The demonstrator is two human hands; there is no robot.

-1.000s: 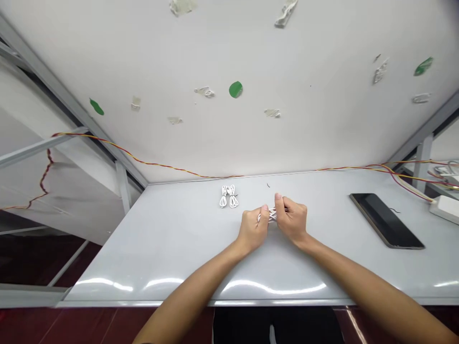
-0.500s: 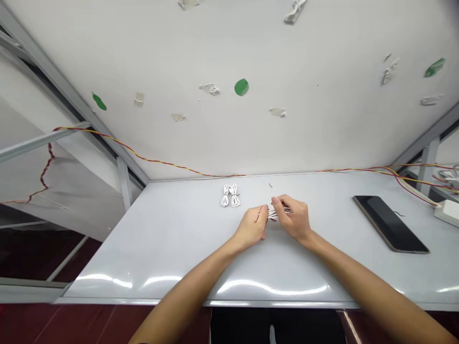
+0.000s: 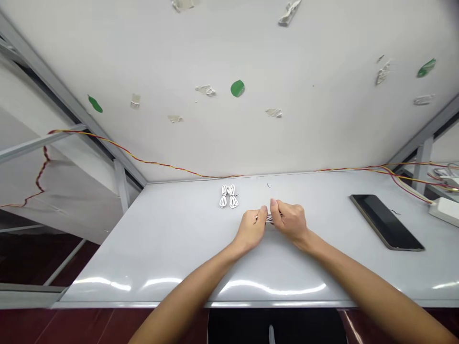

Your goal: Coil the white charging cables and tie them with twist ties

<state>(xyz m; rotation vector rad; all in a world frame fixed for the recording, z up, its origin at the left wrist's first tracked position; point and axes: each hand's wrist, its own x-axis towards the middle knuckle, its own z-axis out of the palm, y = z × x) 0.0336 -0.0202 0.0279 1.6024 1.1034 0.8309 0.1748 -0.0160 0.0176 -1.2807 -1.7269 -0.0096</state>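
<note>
A folded white cable (image 3: 269, 218) runs between my two fists, only a short stretch of its strands showing in the gap. My left hand (image 3: 251, 226) is closed round one end of the bundle, thumb on top. Round the other end my right hand (image 3: 289, 220) is closed too, its thumb pointing up and away from me. The rest of that cable is hidden inside my fingers. Behind and left of my hands, a coiled white cable bundle (image 3: 228, 196) lies on the table, pinched at its middle by a dark tie.
On the grey table (image 3: 161, 239), a black phone (image 3: 387, 222) lies at right, with a dark twist tie (image 3: 395, 211) beside it. Another small dark tie (image 3: 268, 185) is near the back edge. A white power strip (image 3: 444, 210) and red-yellow wires (image 3: 358, 168) are at far right.
My right hand has closed further over the white cable, so less of it shows between my fists. The whole view has shifted slightly.
</note>
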